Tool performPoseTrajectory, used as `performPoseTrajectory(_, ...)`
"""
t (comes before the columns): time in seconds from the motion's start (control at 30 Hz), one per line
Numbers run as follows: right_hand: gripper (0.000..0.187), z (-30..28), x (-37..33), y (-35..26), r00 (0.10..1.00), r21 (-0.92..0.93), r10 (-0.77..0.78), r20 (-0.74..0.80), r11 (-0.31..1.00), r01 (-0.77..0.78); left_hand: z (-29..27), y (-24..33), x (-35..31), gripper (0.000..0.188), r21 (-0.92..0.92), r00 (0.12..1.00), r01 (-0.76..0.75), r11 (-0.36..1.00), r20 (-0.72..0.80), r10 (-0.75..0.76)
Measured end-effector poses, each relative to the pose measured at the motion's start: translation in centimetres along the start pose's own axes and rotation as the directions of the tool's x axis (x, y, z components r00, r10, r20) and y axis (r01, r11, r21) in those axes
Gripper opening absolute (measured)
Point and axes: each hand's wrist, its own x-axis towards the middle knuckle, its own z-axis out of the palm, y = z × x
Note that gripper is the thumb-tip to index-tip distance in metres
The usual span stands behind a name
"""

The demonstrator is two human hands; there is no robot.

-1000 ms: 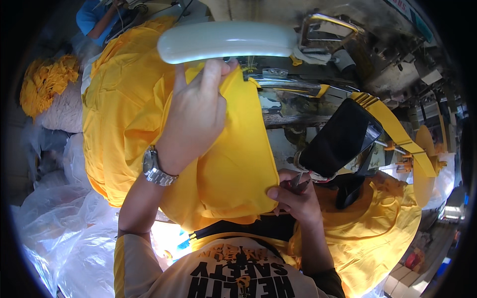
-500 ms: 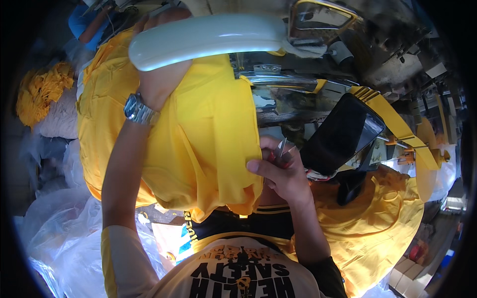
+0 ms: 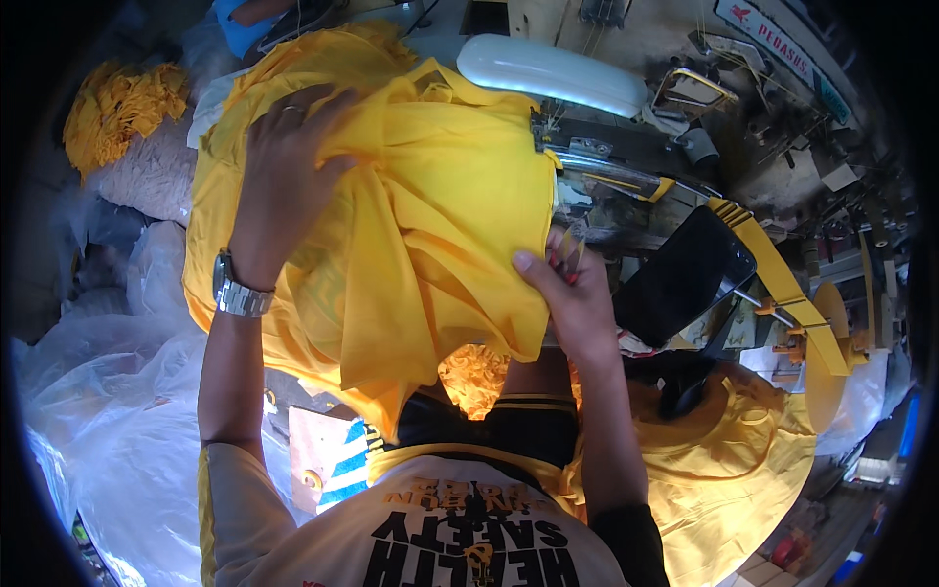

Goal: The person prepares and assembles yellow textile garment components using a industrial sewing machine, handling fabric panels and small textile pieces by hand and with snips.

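A large piece of yellow fabric (image 3: 469, 196) spreads over the sewing machine's work area and hangs in folds toward my lap. My left hand (image 3: 289, 176) lies over its left part with fingers apart, slightly blurred, a metal watch on the wrist. At the fabric's right edge, my right hand (image 3: 577, 293) is closed with the thumb against the cloth. Small thread snips (image 3: 567, 266) with red parts sit in that same hand, mostly hidden by the fingers. The fabric's far right corner reaches the machine's needle area (image 3: 544, 132).
A pale rounded machine cover (image 3: 553, 73) stands beyond the fabric. On the right are a black phone-like device (image 3: 685, 279) and a yellow strip (image 3: 773, 254) running along a metal bar. More yellow cloth (image 3: 714, 470) lies lower right; clear plastic (image 3: 147, 430) is at left.
My left hand has come out from behind the pale cover and moved back onto the fabric's left part. The right hand stays at the fabric's right edge. The view has shifted.
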Motion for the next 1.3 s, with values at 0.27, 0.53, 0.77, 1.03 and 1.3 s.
performPoseTrajectory(0.27, 0.014, 0.5, -1.4, -0.9, 0.998, -0.213, -0.009, -0.058, 0.977, -0.004, 3.0, 9.3, -1.9, 0.03, -0.579, 0.97, -0.21, 0.788, -0.02, 0.244)
performPoseTrajectory(0.53, 0.013, 0.5, -1.0, -1.5, 0.995, -0.308, 0.011, -0.096, 0.95, -0.04, 4.6, 7.8, 1.1, 0.021, -0.71, 0.985, -0.101, 0.697, 0.029, 0.172)
performPoseTrajectory(0.77, 0.011, 0.3, -1.0, -1.6, 0.992, -0.387, 0.006, -0.13, 0.92, -0.056, 6.8, 6.6, 3.5, 0.017, -0.692, 0.989, -0.137, 0.709, -0.052, 0.141)
performPoseTrajectory(1.03, 0.014, 0.4, -1.0, -2.1, 0.988, -0.439, -0.042, -0.147, 0.898, -0.028, 7.8, 6.0, 5.7, 0.018, -0.577, 0.984, -0.175, 0.798, -0.086, 0.153)
performPoseTrajectory(1.3, 0.021, 1.0, 0.1, -2.6, 0.975, -0.43, -0.107, -0.194, 0.903, 0.014, 8.0, 2.4, 5.2, 0.024, -0.64, 0.928, -0.255, 0.725, -0.374, -0.003)
